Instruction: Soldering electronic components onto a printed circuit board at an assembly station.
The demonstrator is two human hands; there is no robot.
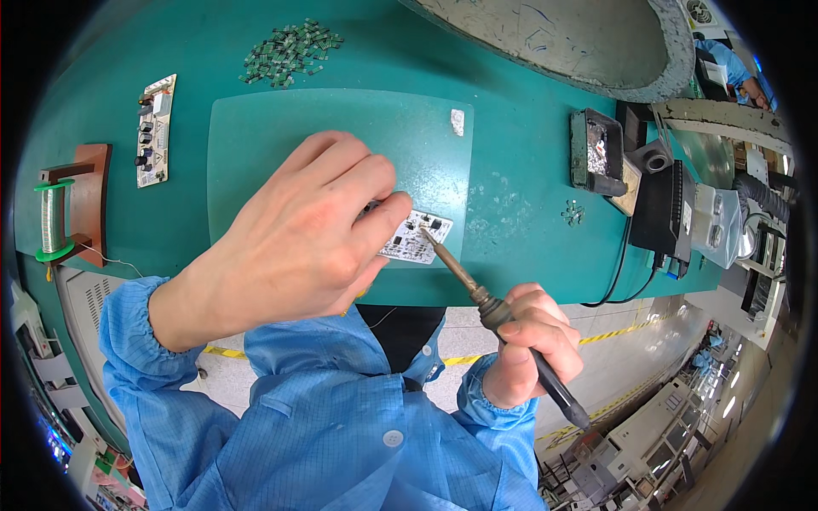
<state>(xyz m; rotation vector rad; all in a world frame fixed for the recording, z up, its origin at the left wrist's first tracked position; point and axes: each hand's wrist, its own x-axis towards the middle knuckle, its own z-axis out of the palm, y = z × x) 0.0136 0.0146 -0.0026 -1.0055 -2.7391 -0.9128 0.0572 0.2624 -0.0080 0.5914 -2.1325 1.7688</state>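
Leftmost, a spool of solder wire (pixel 53 219) sits on a reddish-brown stand (pixel 89 198) at the edge of the teal bench (pixel 520 162); just beside it lies a long pale circuit board (pixel 155 129) with dark knobs; further up, a heap of small dark green components (pixel 290 53) is scattered loosely; a smooth green mat (pixel 256 136) covers the middle of the bench; the left hand (pixel 294 234) spreads over it, fingertips pinching the near end of a small white circuit board (pixel 417 237) and hiding part of it; the board is flat, rectangular, dotted with black parts; the right hand (pixel 532 345) is clenched round the black grip of a soldering iron (pixel 494 311), its brownish metal tip touching the board's right edge; a dark iron holder (pixel 596 153) stands well apart at right.
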